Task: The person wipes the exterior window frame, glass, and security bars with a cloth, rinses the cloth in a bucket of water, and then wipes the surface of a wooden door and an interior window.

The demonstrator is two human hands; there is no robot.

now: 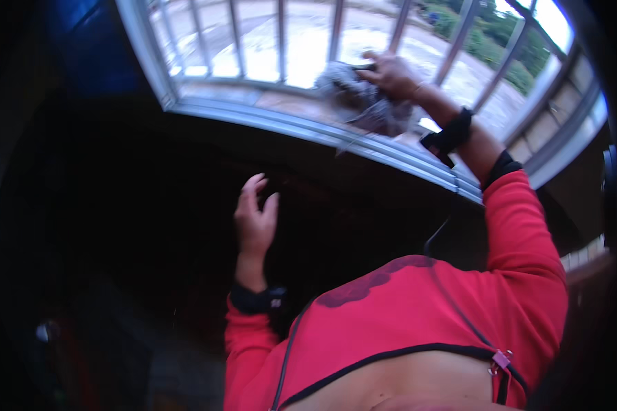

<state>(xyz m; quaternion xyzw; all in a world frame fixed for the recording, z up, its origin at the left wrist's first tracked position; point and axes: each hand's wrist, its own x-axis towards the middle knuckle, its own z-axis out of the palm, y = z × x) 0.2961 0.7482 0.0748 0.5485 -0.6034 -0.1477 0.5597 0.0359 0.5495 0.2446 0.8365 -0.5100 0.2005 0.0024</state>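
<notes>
My right hand reaches over the window sill and is closed on a crumpled grey bundle. It looks thin and wispy, like a rag or a plastic bag; motion blur hides which. Part of it hangs down over the ledge, close to the metal window frame. Lower and to the left, my left hand hovers in front of the dark wall, its thumb and fingers apart, holding nothing. Both forearms wear black wrist bands.
Upright window bars stand just beyond the sill, with bright ground and green plants outside. A thin black cable hangs below the frame near my right arm. The area below the window is too dark to make out.
</notes>
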